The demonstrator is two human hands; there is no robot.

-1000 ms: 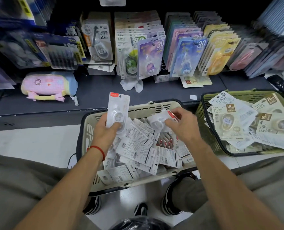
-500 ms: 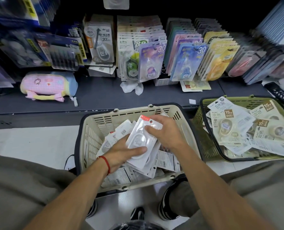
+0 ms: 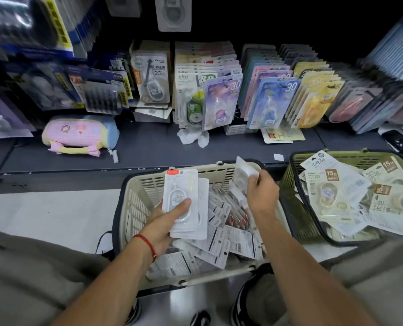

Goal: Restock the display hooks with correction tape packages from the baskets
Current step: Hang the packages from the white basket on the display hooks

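Head view first, and the only one we have: we crouch over a cream basket full of white correction tape packages, with a green basket just beside it on the right holding larger packs. Our left hand grips a small stack of packages upright above the cream basket, thumb pressed across the front blister, fingers hidden behind. Our right hand pinches a single package by its lower edge, lifted near the basket's far rim and apart from the stack.

What could go wrong from here — the stack is fanned, not squared, so adding one more may let the slick cards slide out of the thumb's hold and drop back into the pile. The hang holes may also end up misaligned, which would snag at the display hooks above the dark shelf. Which hook suits these packs we cannot tell.
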